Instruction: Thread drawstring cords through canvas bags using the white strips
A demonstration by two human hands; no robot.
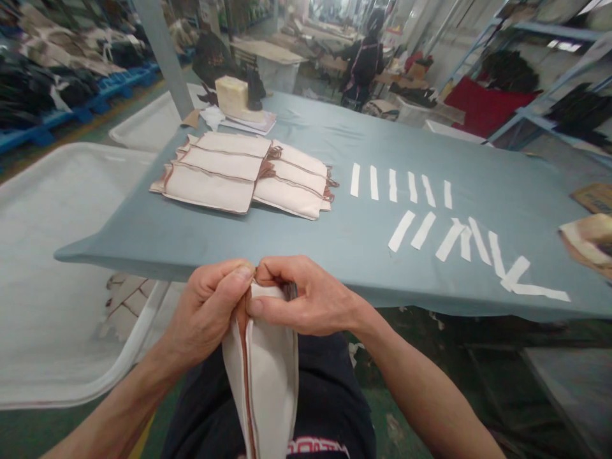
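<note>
Between my hands hangs a cream fabric piece with brown edging [272, 376], held by its upper end in front of my lap. My left hand [215, 306] pinches the brown edge at the top, thumb uppermost. Close against it, my right hand [301, 296] grips the other side of that end, fingers curled and thumb on the cream face. On the table, just beyond my hands, lie stacks of similar cream pieces [210, 185] with brown seams. A second stack [291, 185] partly lies under the first, with brown strips at its right end.
White strips [401, 231] lie in rows on the blue-covered table [335, 248]. A yellowish block [232, 95] stands at the far left corner. White bins [62, 191] flank the table's left side. Shelving [549, 115] stands at right, and a person [366, 64] is in the background.
</note>
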